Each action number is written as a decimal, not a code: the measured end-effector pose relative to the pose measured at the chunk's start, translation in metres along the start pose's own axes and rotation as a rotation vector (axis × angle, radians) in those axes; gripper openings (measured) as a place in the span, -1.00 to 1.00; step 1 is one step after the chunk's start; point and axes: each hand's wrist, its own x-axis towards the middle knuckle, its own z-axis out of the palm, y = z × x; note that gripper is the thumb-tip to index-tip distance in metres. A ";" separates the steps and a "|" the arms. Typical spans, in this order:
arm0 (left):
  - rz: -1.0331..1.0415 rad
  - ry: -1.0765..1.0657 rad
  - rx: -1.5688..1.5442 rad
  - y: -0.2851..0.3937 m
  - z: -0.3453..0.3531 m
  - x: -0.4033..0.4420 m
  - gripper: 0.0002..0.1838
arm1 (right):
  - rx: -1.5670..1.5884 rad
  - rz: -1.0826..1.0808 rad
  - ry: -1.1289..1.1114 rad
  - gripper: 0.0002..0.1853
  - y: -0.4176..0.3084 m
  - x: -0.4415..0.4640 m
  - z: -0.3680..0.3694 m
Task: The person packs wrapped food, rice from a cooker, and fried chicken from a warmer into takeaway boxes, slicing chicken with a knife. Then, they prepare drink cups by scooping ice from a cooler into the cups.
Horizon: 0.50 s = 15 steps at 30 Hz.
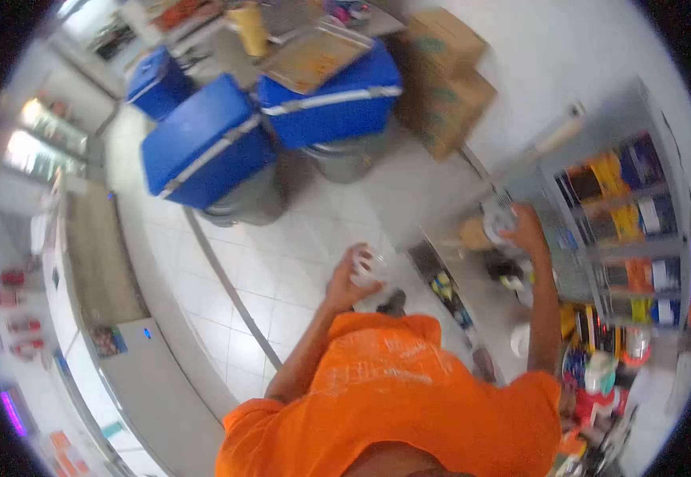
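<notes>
In front of my chest, my left hand [345,282] curls its fingers around a small whitish, partly see-through thing [368,269]. It could be a plastic cup, but blur hides its exact kind. My right hand [528,230] reaches out over the counter on the right. Its fingers grip a pale, round, clear-looking container [497,222], tilted and blurred. Close beside that container is a brown cardboard piece [472,234].
Two large blue coolers [202,143] rest on grey bins ahead, one carrying a metal tray [317,56]. Cardboard boxes [446,111] stack against the wall. A shelf unit [592,254] with colourful packets stands right. White chest freezers [154,381] line the left.
</notes>
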 end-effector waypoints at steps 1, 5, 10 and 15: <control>0.034 0.004 0.000 0.002 -0.009 0.000 -0.04 | -0.013 0.044 -0.018 -0.21 -0.012 -0.001 -0.011; -0.007 -0.058 0.053 0.009 -0.044 0.005 -0.03 | -0.138 0.191 -0.042 -0.22 -0.051 -0.004 -0.038; 0.068 -0.107 0.067 0.014 -0.059 0.017 -0.03 | -0.245 0.259 -0.034 -0.23 -0.081 -0.002 -0.046; 0.142 -0.116 0.094 0.023 -0.045 0.025 -0.01 | -0.251 0.104 -0.086 -0.22 -0.020 0.007 -0.004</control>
